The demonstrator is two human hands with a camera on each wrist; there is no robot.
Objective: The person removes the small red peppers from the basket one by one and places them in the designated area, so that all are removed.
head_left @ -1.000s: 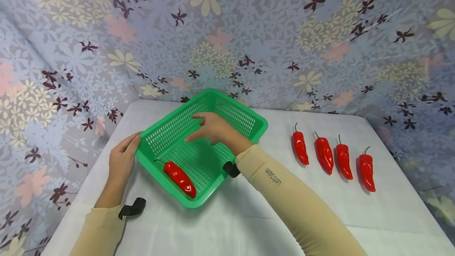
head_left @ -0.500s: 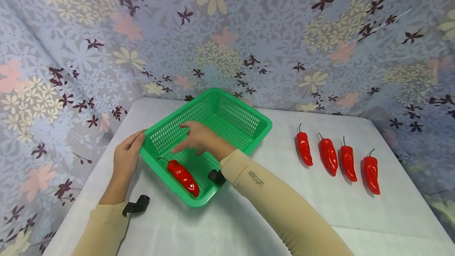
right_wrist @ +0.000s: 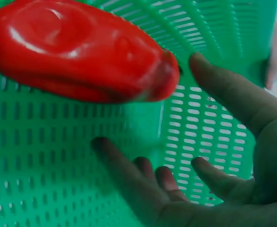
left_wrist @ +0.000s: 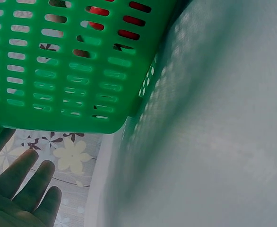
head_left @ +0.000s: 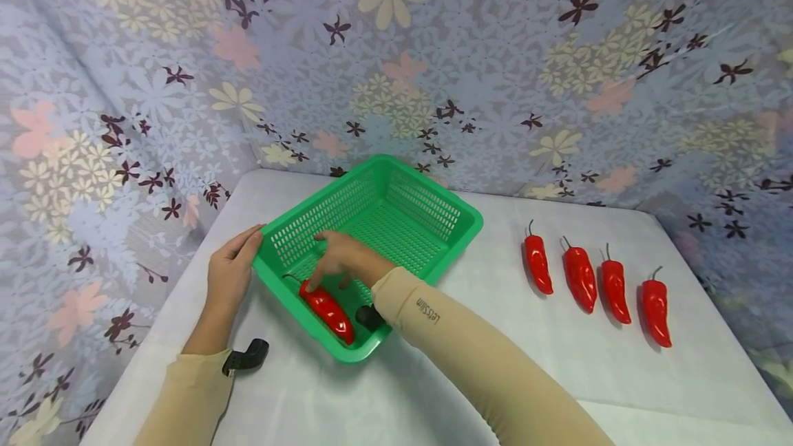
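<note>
A green plastic basket (head_left: 396, 226) with slotted walls stands at an angle on the table, and one red pepper (head_left: 328, 312) lies in its near corner. My left hand (head_left: 230, 270) grips the basket's left corner at the rim; in the left wrist view several of its fingers (left_wrist: 34, 189) spread below the green wall. Inside the basket my right hand (head_left: 337, 258) hovers by the pepper's stem end. The right wrist view shows its thumb and fingers spread apart, with the pepper (right_wrist: 82, 49) beside them and a small gap between pepper and thumb.
Several more red peppers (head_left: 580, 279) lie in a row on the right part of the white-covered table (head_left: 495, 336). A flowered cloth (head_left: 396, 54) hangs behind the table and along its left side. Black wrist cameras (head_left: 248, 356) sit on both sleeves.
My right hand has moved left and down inside the basket, up to the pepper. The left hand stays on the rim. The whole head view has drifted slightly.
</note>
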